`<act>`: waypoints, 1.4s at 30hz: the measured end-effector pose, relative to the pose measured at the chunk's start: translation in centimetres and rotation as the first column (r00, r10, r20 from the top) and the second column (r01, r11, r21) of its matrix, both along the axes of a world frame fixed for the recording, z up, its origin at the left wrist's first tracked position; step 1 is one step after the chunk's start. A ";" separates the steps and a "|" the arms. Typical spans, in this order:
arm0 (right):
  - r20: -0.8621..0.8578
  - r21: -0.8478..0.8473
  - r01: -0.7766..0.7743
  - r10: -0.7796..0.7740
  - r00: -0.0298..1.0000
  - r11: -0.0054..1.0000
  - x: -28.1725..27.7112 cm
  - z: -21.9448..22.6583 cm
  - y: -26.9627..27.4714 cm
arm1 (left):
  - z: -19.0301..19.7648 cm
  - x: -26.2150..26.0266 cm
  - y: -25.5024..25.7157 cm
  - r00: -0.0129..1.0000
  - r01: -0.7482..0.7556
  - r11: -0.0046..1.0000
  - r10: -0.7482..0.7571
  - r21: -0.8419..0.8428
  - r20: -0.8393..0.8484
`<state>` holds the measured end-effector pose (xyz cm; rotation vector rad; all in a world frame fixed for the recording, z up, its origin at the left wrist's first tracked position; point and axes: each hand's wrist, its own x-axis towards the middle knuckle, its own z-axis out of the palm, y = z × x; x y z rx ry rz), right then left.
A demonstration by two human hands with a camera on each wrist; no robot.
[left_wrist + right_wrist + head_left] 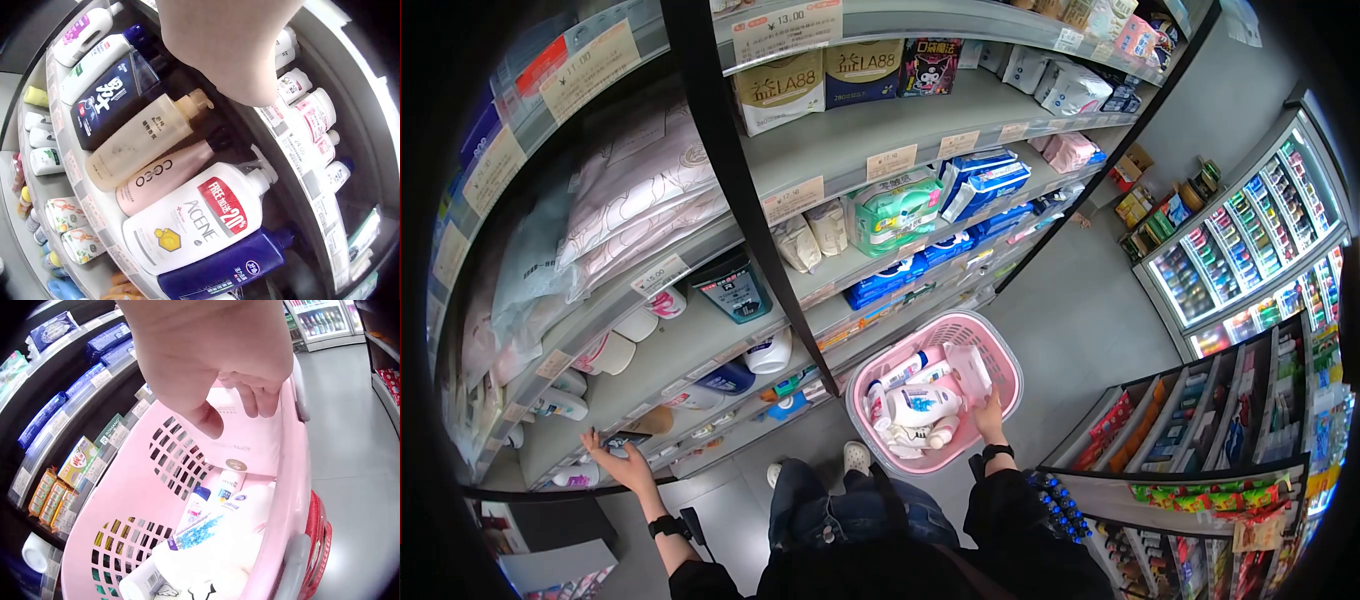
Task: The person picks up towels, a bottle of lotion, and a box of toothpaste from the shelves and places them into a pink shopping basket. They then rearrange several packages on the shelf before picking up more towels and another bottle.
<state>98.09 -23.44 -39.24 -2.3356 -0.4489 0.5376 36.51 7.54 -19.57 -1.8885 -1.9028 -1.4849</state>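
Note:
My left hand (622, 468) reaches to the lower shelf on the left with its fingers spread, beside a dark-topped bottle. In the left wrist view only part of that hand (231, 50) shows, above a row of pump bottles; its fingertips are hidden. A white ACENE pump bottle (194, 219), a pink COCO bottle (165, 178) and an amber pump bottle (137, 140) lie below it in that view. My right hand (990, 415) pinches a pale pink flat packet (244, 440) between thumb and fingers, inside the pink shopping basket (125, 494).
Several white bottles, including one with a blue floral label (200, 534), lie in the basket. Shelves with blue packs (985, 185) and price tags stand ahead. A drinks fridge (1250, 230) and a snack rack (1180, 420) are at the right. Grey floor (1080, 300) runs between.

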 end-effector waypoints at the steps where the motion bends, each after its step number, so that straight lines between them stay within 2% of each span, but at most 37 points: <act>1: -0.018 0.002 0.000 0.000 1.000 1.000 0.0 0.0 0.0 | 0.0 0.0 0.0 1.000 0.002 1.000 -0.002 0.000 -0.001; 6: -0.027 0.022 0.007 -0.006 1.000 1.000 -0.3 0.4 -0.1 | 0.2 0.2 -0.1 0.995 -0.033 0.999 0.033 0.003 -0.095; 9: -0.021 0.036 -0.004 0.005 1.000 0.999 -0.1 0.3 -0.1 | 0.1 0.3 -0.1 0.999 -0.026 1.000 0.026 -0.015 -0.034; 16: -0.003 0.032 -0.003 0.003 1.000 0.999 0.1 -0.7 -0.2 | -0.5 -0.2 0.2 0.997 -0.060 0.998 0.059 -0.019 -0.041; 35: 0.005 -0.005 -0.007 0.007 1.000 1.000 -0.4 0.0 0.0 | -0.3 -0.1 0.1 0.997 -0.061 0.998 0.060 -0.016 -0.054; 37: 0.111 0.149 -0.021 0.004 0.994 0.989 -1.9 1.6 0.7 | -0.3 -0.2 0.1 0.997 -0.058 0.998 0.057 -0.015 -0.055; 38: 0.111 0.150 -0.023 0.006 0.994 0.988 -2.8 2.3 1.1 | -0.3 -0.2 0.1 0.998 -0.054 0.998 0.053 -0.023 -0.040; 40: 0.047 -0.051 -0.348 0.351 0.935 0.936 -4.8 3.2 1.8 | -0.3 -0.2 0.1 0.998 -0.050 0.998 0.050 -0.030 -0.026; 42: -0.170 0.019 -0.656 0.649 0.741 0.755 -6.1 0.0 2.8 | -0.3 0.0 0.1 0.997 -0.058 0.998 0.057 -0.025 -0.043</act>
